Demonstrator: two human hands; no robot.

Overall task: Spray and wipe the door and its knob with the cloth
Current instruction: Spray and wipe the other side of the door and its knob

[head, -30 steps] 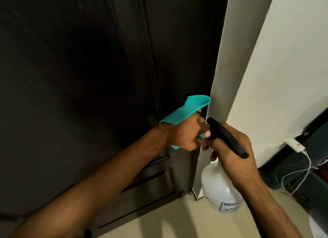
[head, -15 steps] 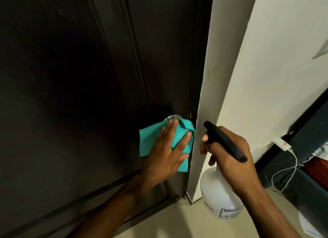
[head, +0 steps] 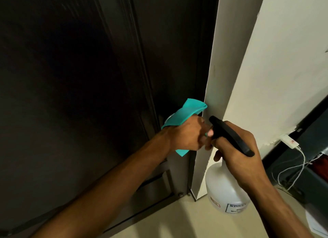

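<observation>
Cloth (head: 184, 113) now bunched over knob, inside left hand (head: 186, 136) grip.

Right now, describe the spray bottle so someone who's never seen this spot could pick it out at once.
Start at the dark door and follow its pale frame down toward the floor. Just right of the frame, the right hand grips the spray bottle by its neck. It is the only translucent white container here, with a black trigger head and a label near its base.
</observation>
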